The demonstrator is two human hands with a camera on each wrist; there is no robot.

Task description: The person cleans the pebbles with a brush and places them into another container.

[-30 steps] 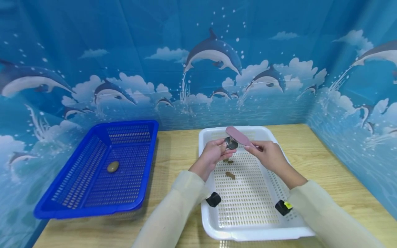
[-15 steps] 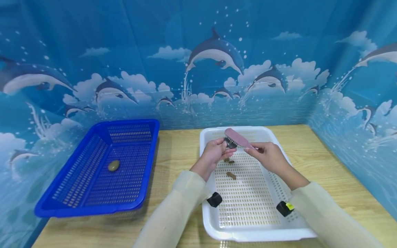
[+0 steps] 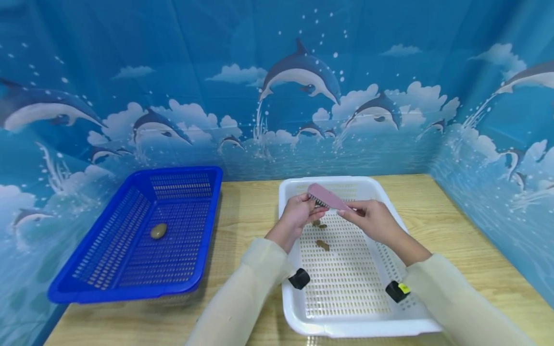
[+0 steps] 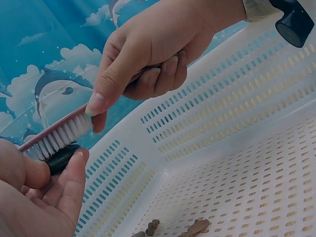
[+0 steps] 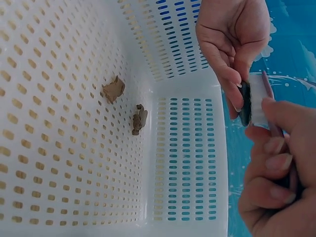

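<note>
My left hand (image 3: 297,214) pinches a smooth dark stone (image 4: 61,159) between thumb and fingers, above the far end of the white basket (image 3: 335,329). A pink brush (image 3: 327,198) is gripped by the handle in my right hand (image 3: 375,218). Its white bristles (image 4: 58,136) press on the face of the stone in the left wrist view. From the head, the brush covers most of the stone. Brown clay-like lumps (image 3: 322,245) lie on the basket's floor below the hands, seen closer as a crumbly piece (image 5: 113,90) in the right wrist view.
To the left stands a blue basket (image 3: 130,293) with a tan pebble (image 3: 158,230) inside. Both baskets rest on a wooden table (image 3: 242,216). A dolphin-printed curtain (image 3: 195,72) stands behind and at the sides.
The brush has slid left and slightly nearer across the stone, and now hides more of it. My right hand shifted a little with it; my left hand stays nearly still.
</note>
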